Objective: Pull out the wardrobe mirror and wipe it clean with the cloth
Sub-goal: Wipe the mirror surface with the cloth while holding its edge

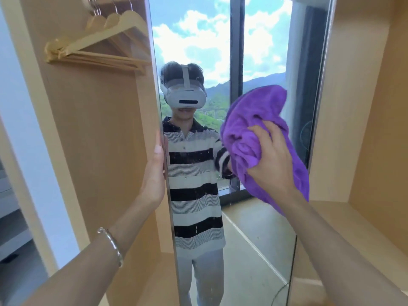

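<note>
Mirror [231,62] stands pulled out from the wardrobe, left hand [155,171] with fingers wrapped on its left edge, right hand [272,160] clenched on the purple cloth [258,120] against the glass; hard wiping pressure risks swinging the panel if that grip slackens.

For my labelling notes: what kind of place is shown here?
Likely a bedroom or hotel room, at a built-in wardrobe: wooden hangers hang inside, a pull-out mirror stands open, and light wooden panels surround it.
</note>
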Available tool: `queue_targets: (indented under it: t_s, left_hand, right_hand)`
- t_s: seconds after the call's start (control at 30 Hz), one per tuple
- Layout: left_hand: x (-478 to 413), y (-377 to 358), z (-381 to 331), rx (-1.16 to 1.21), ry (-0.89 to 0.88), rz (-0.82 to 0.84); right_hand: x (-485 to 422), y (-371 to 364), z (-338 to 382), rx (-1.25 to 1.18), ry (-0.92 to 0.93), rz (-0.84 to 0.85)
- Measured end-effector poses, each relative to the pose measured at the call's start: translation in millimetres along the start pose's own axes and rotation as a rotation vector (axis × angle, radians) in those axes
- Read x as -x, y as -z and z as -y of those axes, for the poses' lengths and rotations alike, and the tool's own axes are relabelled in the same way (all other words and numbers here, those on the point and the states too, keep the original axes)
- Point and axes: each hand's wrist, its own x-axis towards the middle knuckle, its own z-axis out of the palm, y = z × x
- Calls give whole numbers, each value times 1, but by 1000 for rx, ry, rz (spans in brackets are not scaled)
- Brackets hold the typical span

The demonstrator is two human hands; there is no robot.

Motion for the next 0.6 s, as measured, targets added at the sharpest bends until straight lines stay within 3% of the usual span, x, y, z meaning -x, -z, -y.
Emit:
queue_targets:
  t_s: [0.17,0.3,0.4,0.6]
  left_hand:
    - [-1,0,5,35,-45,15]
    - [0,0,4,32,-23,60]
    - [0,1,7,55,-28,35]
    - [0,0,3,142,-32,15]
  right_hand:
    - [4,37,-67,13,-247,-88]
    - [5,29,-57,-39,-293,-136]
    - [4,8,-19,-85,-226,-138]
    - [13,-58,82,-148,159,-26]
